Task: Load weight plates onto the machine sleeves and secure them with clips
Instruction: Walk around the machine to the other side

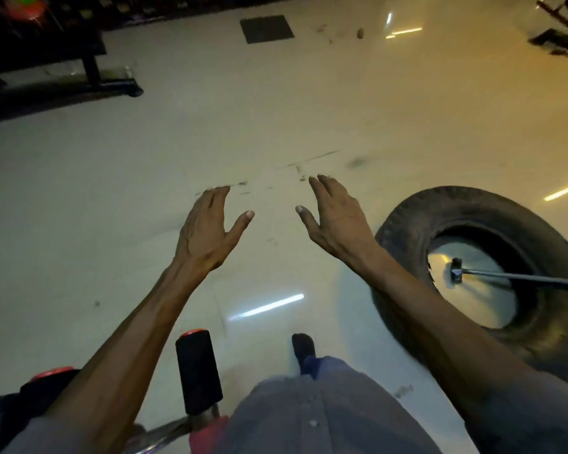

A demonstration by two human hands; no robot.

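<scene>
Both hands empty. My left hand (207, 231) and right hand (333, 217) are stretched forward, fingers spread and released, nothing between them but bare floor (276, 109). No weight plates, sleeves or clips visible anywhere. A tyre (404, 217) lies just right of the right fingers; a padded roller (197, 371) sits below the left wrist. Judgement: loading not yet begun; everything remains.

My forearms are bare to my left hand (207, 231) and right hand (336, 221); I wear a grey buttoned shirt (309, 417), blue trousers (310, 363), a dark sock (304, 345).
</scene>
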